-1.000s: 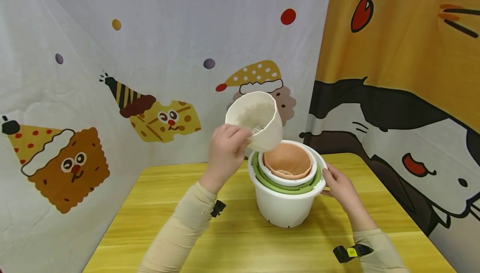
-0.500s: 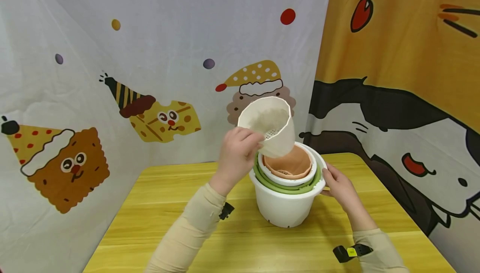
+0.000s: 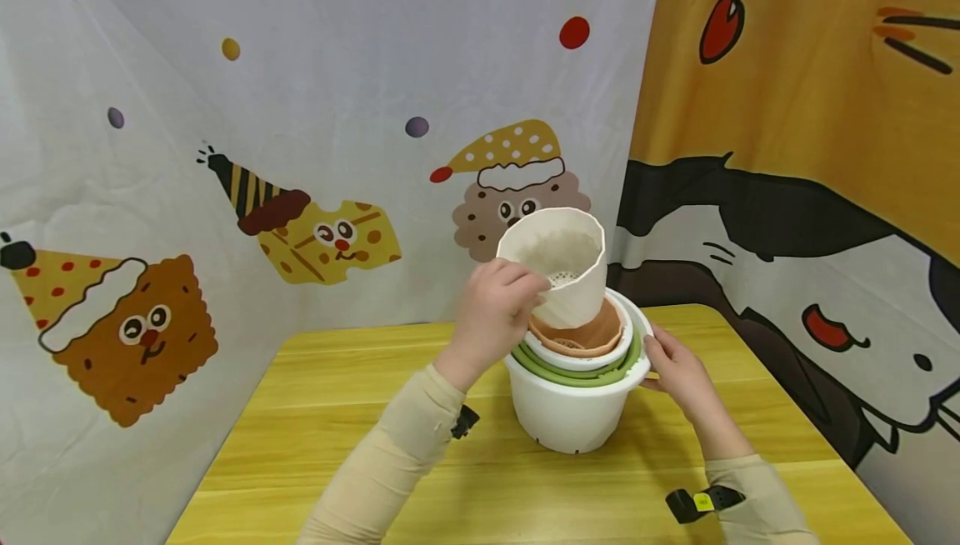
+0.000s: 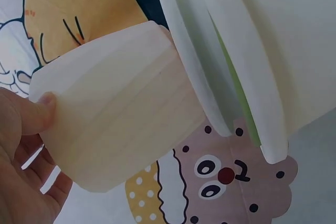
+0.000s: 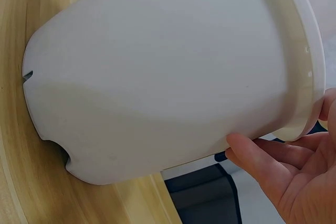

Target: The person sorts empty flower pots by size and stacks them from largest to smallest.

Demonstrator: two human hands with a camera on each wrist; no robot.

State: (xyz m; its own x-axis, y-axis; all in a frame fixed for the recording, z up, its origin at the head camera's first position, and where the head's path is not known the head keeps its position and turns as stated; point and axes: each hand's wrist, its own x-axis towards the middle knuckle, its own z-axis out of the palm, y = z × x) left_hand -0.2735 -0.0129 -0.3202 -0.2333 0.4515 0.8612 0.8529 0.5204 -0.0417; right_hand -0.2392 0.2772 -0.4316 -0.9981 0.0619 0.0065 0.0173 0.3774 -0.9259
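In the head view my left hand [image 3: 495,312] pinches the near-left rim of a cream flower pot [image 3: 577,303], which has a perforated bottom and is tilted toward me. Its lower end overlaps the mouth of a terracotta-coloured pot [image 3: 600,335]; whether they touch I cannot tell. That pot sits inside a smaller white pot [image 3: 573,362], nested in a green pot [image 3: 576,379] within a large white pot [image 3: 570,420]. My right hand [image 3: 681,370] grips the large pot's right rim. In the right wrist view, fingertips [image 5: 239,142] touch its side below the rim.
The stack stands on a yellow wood-grain table [image 3: 315,428]. A white cartoon-printed curtain [image 3: 337,70] hangs behind, and an orange cat-print curtain [image 3: 787,95] is at the right. Each wrist carries a small black camera, such as the right wrist camera [image 3: 684,506].
My left hand has moved right and down with the cream pot, bringing it over the terracotta-coloured pot. My right hand and the stack have stayed in place.
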